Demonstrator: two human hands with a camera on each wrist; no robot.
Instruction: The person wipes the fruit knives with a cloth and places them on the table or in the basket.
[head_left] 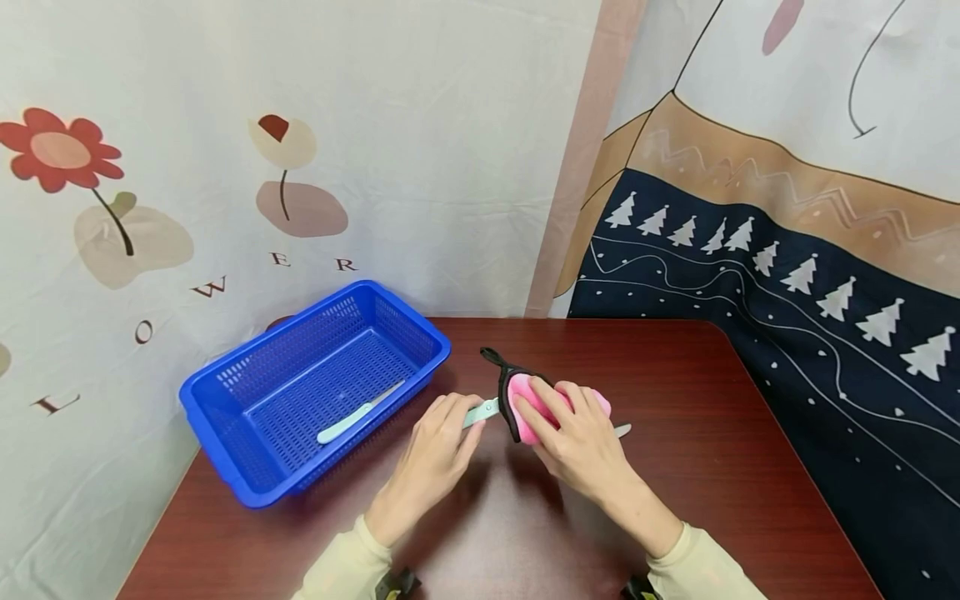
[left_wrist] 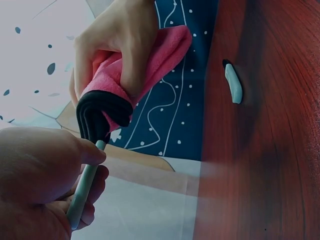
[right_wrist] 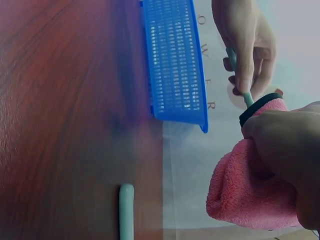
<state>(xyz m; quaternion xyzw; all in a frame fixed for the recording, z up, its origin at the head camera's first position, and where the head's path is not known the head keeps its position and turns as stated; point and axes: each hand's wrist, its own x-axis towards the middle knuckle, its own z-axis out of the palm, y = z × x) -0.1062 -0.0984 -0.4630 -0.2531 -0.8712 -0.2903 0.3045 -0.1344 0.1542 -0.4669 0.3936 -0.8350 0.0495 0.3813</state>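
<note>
Basically mid-wipe, by the look of it: left hand [head_left: 429, 448] pinches the pale-green handle [head_left: 483, 412], rest hidden inside the pink cloth [right_wrist: 247, 185] that the right hand [head_left: 581, 440] grips, all held above the bench [head_left: 712, 467]. A knife [head_left: 347, 423] lies in the blue basket [head_left: 258, 493]; another pale-green item [left_wrist: 234, 89] on the bench. Next move probably calls for a steady left pinch while the cloth slides along.
</note>
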